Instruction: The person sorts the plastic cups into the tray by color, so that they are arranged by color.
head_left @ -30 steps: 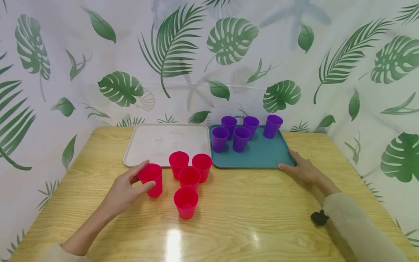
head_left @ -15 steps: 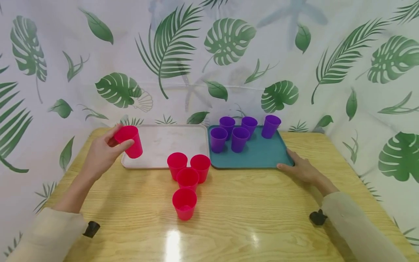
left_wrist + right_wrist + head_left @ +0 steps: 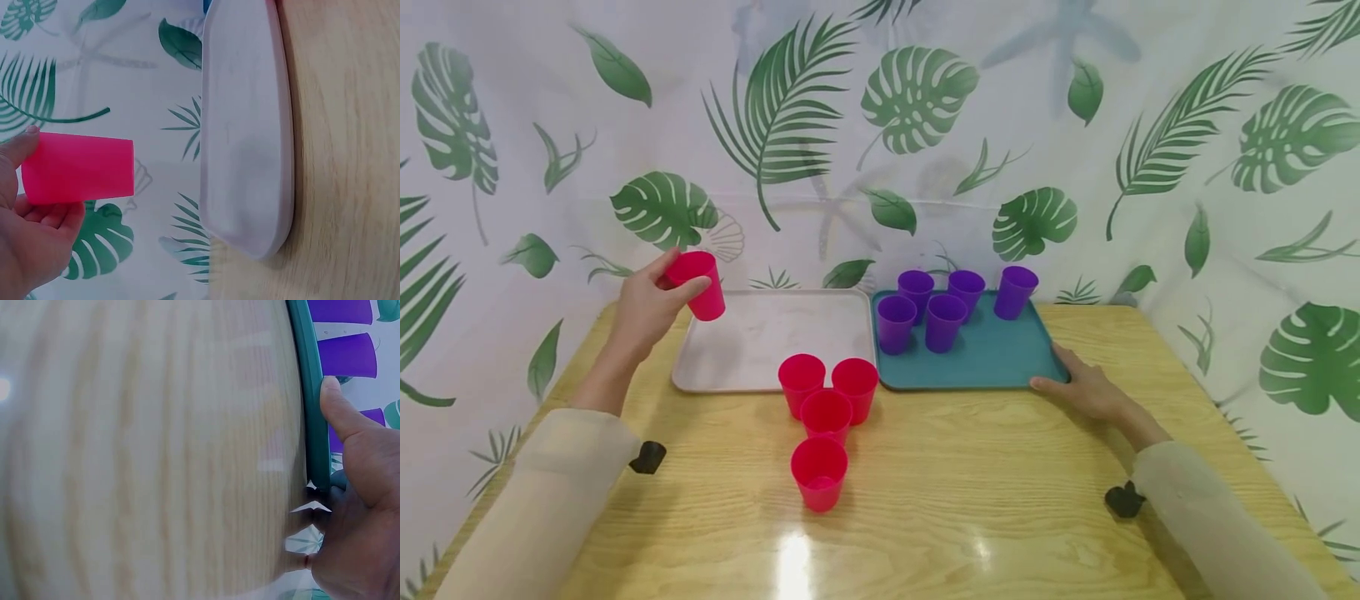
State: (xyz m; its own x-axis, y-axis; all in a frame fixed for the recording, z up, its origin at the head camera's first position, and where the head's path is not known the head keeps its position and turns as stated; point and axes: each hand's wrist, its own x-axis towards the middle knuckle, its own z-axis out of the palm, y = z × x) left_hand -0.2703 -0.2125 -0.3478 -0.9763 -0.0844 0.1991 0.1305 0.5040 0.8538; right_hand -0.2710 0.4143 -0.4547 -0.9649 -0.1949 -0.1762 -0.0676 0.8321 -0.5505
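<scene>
In the head view my left hand (image 3: 651,304) grips a red plastic cup (image 3: 706,287), raised above the far left part of the white tray (image 3: 790,333). The left wrist view shows the thumb on one side of this cup and curled fingers on the other. Several more red cups (image 3: 820,475) stand upright on the table in front of the white tray. My right hand (image 3: 1093,387) holds the front right corner of the teal tray (image 3: 977,367), thumb along the front edge and fingers at the side. Several purple cups (image 3: 945,323) stand on that tray.
The two trays lie side by side at the back of the wooden table (image 3: 970,467). Behind them hangs a leaf-patterned cloth (image 3: 917,183). A small black object sits at each sleeve (image 3: 1195,500).
My left hand has lifted the red cup from beside the other red cups and carried it away from me, over the white tray's back left. The right hand stays at the teal tray's corner.
</scene>
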